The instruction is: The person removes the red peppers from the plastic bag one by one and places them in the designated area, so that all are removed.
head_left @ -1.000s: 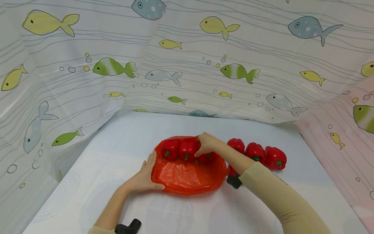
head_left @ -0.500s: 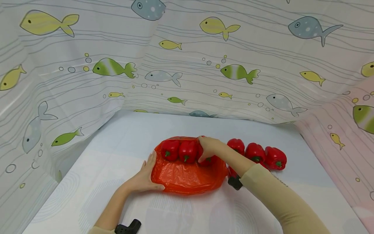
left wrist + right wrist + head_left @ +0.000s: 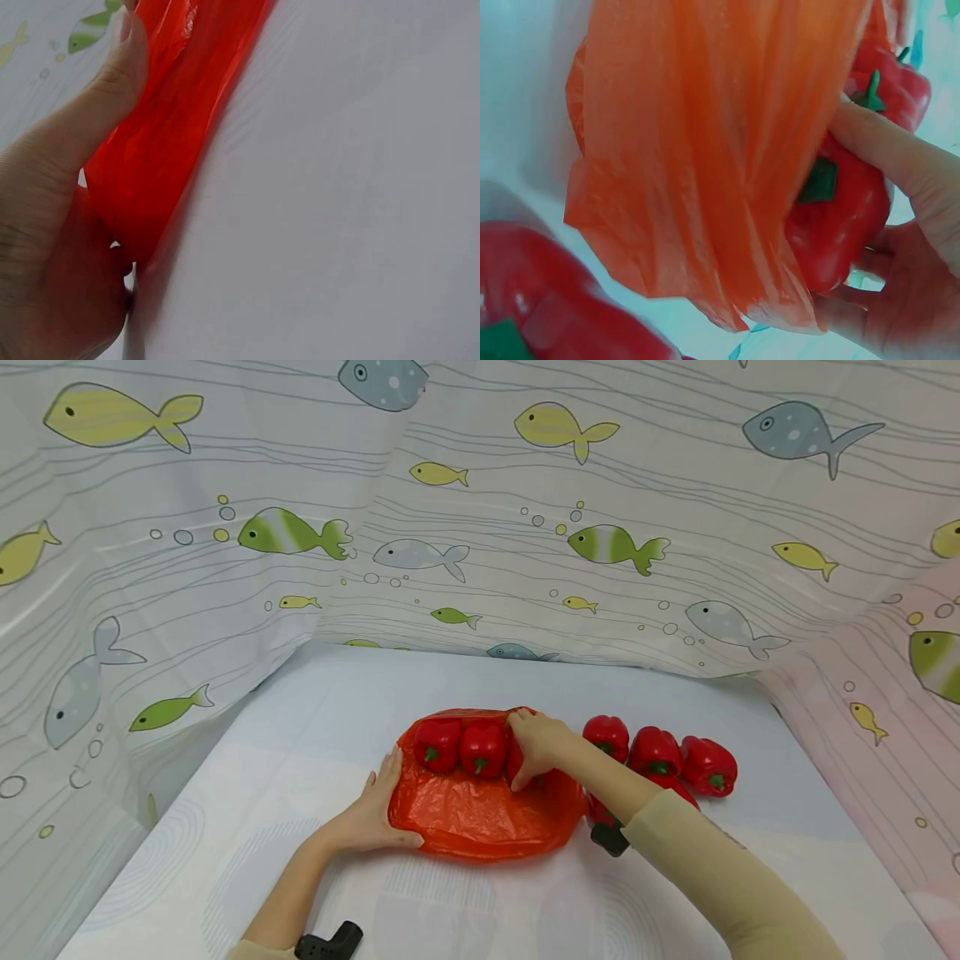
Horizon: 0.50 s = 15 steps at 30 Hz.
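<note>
An orange-red plastic bag [image 3: 472,810] lies with its mouth spread wide toward me in the head view. Two red bell peppers, one at the left [image 3: 437,745] and one beside it [image 3: 483,748], sit along its far side. My right hand [image 3: 538,747] reaches in at the right end and grips a third bell pepper [image 3: 840,217], partly covered by the bag film in the right wrist view. My left hand [image 3: 367,818] rests against the bag's left side from outside, fingers stretched along it and thumb [image 3: 112,94] straight against the film at the near edge.
More red bell peppers, such as one at the far right [image 3: 708,766], lie in a group right of the bag, partly behind my right forearm. The white patterned tabletop [image 3: 450,918] is enclosed by fish-print curtains [image 3: 480,552]. Black wrist devices [image 3: 330,941] sit on both wrists.
My right hand has shifted slightly nearer and to the right inside the bag, lowering the pepper it grips. The left hand has stayed in place on the bag.
</note>
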{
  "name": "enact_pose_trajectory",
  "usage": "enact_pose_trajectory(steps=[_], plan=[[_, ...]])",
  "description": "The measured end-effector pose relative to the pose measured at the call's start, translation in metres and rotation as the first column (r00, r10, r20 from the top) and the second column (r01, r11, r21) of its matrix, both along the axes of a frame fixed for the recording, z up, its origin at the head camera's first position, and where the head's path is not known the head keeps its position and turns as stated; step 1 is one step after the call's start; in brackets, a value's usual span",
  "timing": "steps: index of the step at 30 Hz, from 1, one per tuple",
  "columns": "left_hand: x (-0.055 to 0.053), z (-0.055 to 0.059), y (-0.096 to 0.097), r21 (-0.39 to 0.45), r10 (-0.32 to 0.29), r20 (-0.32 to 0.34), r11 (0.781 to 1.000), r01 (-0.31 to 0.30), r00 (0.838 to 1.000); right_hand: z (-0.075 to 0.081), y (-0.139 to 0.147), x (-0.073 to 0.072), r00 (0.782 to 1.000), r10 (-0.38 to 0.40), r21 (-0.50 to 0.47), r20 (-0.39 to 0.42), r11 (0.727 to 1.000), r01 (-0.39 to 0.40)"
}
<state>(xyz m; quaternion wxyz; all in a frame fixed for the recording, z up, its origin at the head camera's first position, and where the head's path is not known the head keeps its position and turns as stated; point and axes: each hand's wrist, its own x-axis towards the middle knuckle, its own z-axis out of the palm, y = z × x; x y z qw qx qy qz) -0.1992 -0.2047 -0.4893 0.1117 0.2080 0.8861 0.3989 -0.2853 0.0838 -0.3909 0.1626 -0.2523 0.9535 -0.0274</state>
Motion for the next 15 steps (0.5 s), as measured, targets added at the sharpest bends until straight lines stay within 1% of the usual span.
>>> enact_pose_trajectory(steps=[4, 6, 9, 11, 15], plan=[[0.000, 0.000, 0.000, -0.001, 0.000, -0.001, 1.000, 0.000, 1.000, 0.000, 0.005, 0.004, 0.997, 0.028, 0.020, -0.075, 0.999, -0.027], [0.000, 0.001, 0.000, -0.001, 0.000, -0.003, 1.000, 0.000, 1.000, 0.001, 0.008, 0.006, 0.993, 0.030, 0.010, -0.113, 1.000, -0.029], [0.000, 0.003, 0.000, 0.001, -0.001, -0.005, 1.000, 0.001, 1.000, 0.004, 0.014, 0.009, 0.988, 0.008, -0.054, -0.153, 0.998, -0.016], [0.000, 0.003, 0.000, 0.000, -0.002, -0.003, 1.000, 0.002, 1.000, 0.007, 0.018, 0.011, 0.985, -0.008, -0.114, -0.172, 0.993, -0.012], [-0.001, 0.002, 0.000, -0.001, 0.000, -0.006, 1.000, 0.000, 1.000, 0.011, 0.024, 0.014, 0.978, -0.028, -0.236, -0.209, 0.972, -0.023]])
